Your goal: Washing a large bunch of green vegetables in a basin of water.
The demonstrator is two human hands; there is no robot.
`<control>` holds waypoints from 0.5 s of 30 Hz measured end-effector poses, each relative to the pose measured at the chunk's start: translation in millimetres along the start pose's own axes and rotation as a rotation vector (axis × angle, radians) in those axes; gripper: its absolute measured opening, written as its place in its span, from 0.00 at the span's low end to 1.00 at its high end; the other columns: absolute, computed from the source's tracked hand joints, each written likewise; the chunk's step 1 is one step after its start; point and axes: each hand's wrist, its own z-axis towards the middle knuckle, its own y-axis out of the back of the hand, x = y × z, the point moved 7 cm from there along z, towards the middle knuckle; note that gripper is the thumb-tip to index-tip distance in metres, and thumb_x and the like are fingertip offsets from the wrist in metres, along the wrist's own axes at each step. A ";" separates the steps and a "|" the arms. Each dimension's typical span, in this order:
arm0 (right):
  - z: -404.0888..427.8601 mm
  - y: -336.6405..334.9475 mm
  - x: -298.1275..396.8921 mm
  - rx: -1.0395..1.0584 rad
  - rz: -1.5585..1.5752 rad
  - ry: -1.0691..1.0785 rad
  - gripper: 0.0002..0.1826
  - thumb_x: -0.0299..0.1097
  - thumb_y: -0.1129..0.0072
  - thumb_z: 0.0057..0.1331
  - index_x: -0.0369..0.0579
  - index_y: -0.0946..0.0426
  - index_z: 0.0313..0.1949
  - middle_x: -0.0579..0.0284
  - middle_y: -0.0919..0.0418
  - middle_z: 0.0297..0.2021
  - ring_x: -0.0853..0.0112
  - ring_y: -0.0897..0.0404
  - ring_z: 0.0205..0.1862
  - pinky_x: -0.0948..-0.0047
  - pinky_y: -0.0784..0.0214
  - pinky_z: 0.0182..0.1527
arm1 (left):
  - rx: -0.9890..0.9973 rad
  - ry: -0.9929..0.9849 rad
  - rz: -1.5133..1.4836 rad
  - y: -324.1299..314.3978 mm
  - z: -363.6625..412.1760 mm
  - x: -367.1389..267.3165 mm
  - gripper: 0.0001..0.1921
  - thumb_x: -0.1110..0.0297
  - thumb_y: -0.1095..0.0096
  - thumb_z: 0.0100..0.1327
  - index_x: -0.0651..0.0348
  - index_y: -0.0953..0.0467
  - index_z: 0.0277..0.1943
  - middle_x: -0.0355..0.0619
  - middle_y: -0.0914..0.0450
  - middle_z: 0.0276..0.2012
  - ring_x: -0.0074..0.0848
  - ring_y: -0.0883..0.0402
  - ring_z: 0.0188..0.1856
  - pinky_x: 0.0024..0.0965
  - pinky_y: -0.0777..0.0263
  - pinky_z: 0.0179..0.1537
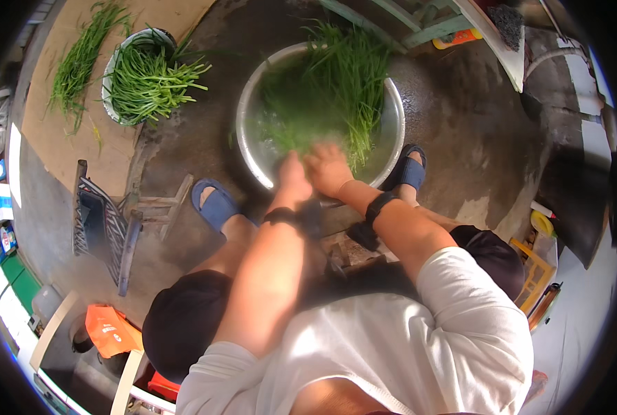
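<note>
A wide metal basin (247,111) of water stands on the floor between my feet. Both hands are over its near part, close side by side. My left hand (294,177) and my right hand (329,168) grip the near end of a bunch of garlic chives (300,98), which is blurred by motion and fans out away from me. The exact hold of the fingertips is hidden by blur. More garlic chives (363,93) lie along the basin's right side, their tips over the far rim.
At left, a white-rimmed bowl (108,93) heaped with chives sits partly on a cardboard sheet (44,111), near loose chives (83,62). A folding stool (103,223) stands beside my left slipper (215,205). Green wooden legs (438,31) rise beyond the basin at right.
</note>
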 end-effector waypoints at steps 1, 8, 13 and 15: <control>-2.0 0.0 23.4 0.115 -0.011 0.226 0.20 0.32 0.47 0.55 0.60 0.23 0.50 0.57 0.32 0.58 0.56 0.39 0.62 0.49 0.43 0.60 | -0.092 0.033 -0.047 6.5 2.2 3.0 0.19 0.49 0.55 0.70 0.57 0.25 0.45 0.41 0.26 0.32 0.24 0.29 0.31 0.30 0.32 0.30; 11.7 14.9 -73.1 -0.300 0.803 -0.597 0.12 0.30 0.45 0.56 0.44 0.22 0.40 0.52 0.21 0.31 0.56 0.21 0.38 0.63 0.29 0.41 | 0.029 -0.051 -0.059 0.3 14.8 7.7 0.19 0.53 0.53 0.70 0.59 0.27 0.50 0.43 0.24 0.40 0.28 0.27 0.37 0.29 0.30 0.38; -6.1 -2.3 -21.0 0.032 0.100 -0.160 0.17 0.35 0.40 0.52 0.44 0.22 0.42 0.44 0.27 0.49 0.52 0.26 0.48 0.59 0.31 0.52 | 0.229 -0.073 -0.119 2.2 48.4 10.5 0.16 0.56 0.49 0.68 0.60 0.28 0.48 0.47 0.23 0.43 0.32 0.23 0.42 0.32 0.28 0.43; -2.4 -6.8 -44.9 0.002 0.138 -0.429 0.19 0.37 0.38 0.51 0.47 0.23 0.43 0.44 0.31 0.54 0.50 0.29 0.52 0.58 0.32 0.54 | 0.224 -0.082 -0.022 -14.9 24.7 9.3 0.15 0.58 0.47 0.67 0.60 0.28 0.49 0.47 0.23 0.45 0.33 0.23 0.43 0.34 0.27 0.44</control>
